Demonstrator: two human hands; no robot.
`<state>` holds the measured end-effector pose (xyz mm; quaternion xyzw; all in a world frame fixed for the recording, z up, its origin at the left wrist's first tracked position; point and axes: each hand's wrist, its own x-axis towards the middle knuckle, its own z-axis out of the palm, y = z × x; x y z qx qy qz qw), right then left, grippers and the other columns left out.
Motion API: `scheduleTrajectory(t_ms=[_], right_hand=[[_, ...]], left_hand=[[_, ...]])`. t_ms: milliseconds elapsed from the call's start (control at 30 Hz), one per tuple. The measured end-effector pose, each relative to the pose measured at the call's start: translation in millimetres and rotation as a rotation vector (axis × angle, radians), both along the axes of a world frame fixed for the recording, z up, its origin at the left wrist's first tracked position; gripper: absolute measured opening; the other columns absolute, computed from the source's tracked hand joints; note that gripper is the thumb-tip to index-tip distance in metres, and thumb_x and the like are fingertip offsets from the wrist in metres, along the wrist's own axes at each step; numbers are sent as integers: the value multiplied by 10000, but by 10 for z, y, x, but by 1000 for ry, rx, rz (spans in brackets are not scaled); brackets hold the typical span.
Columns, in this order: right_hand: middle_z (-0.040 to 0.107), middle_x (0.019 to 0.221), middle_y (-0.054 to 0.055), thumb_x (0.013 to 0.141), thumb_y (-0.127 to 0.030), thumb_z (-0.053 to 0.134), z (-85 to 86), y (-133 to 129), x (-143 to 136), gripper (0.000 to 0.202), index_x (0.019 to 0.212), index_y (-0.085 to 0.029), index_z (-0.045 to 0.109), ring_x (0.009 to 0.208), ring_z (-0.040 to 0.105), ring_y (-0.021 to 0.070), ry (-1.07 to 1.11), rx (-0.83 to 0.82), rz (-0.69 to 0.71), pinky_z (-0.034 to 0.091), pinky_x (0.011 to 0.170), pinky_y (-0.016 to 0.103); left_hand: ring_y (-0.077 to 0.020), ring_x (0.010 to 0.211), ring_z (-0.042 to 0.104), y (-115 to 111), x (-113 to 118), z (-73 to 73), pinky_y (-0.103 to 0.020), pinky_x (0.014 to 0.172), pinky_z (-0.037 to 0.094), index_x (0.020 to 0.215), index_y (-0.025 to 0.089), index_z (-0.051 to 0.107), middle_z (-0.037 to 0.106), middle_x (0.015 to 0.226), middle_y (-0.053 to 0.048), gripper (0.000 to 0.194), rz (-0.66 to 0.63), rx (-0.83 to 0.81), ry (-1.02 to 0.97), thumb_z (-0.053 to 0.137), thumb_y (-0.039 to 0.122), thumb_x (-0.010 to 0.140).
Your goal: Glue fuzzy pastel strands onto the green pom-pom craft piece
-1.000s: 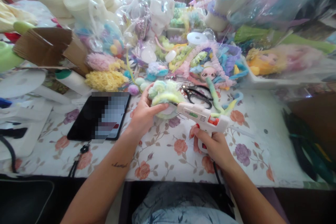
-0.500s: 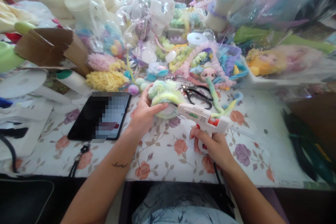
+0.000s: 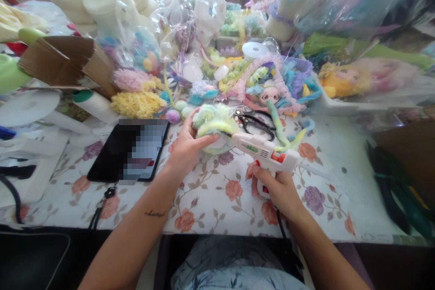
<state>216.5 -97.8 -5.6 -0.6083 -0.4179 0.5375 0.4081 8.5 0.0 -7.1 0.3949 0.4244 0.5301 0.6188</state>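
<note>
My left hand (image 3: pixel 188 142) is wrapped round a fluffy pale green and yellow piece (image 3: pixel 217 122), its thumb pressed along the lower front. A white glue gun (image 3: pixel 261 147) with red parts is gripped in my right hand (image 3: pixel 273 181), the fingers at its trigger. The gun's dark nozzle points left and meets the right side of the fluffy piece; whether it touches is too small to tell. Black-handled scissors (image 3: pixel 256 122) lie just behind the gun. A green and yellow fuzzy strip (image 3: pixel 280 129) lies behind the gun's rear.
A phone (image 3: pixel 127 152) lies left on the flowered tablecloth (image 3: pixel 210 195). An open cardboard box (image 3: pixel 64 61), yellow fluff (image 3: pixel 137 104) and a thread spool (image 3: pixel 93 104) stand beyond it. Coloured trims and plastic bags crowd the back. Dark green-handled tools (image 3: pixel 390 190) are at the right.
The glue gun has shifted very slightly to the right in my right hand. My left hand and the fluffy piece have barely moved.
</note>
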Motion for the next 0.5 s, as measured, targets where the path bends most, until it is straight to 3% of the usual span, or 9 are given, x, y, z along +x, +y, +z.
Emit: scheduleTrajectory(t_ms=[233,500], right_hand=[[619,443,-5,859,-465,688,4,3,6,296,707,-211,698,410,515,135,2,1,28,422,468,263],[622,447,-2,856,-462,685,18,7,8,296,694,-214,696,408,519,138,-8,-10,28,421,466,266]], left_hand=[[-415,1487,531,5,-1,-10,-485,1158,510,1534,319,526,645,1528,-67,960,-7,1,-1,944,242,674],[-382,1481,552,14,-19,-48,-471,1151,521,1546,317,508,606,1585,-108,989,-25,25,29,959,292,666]])
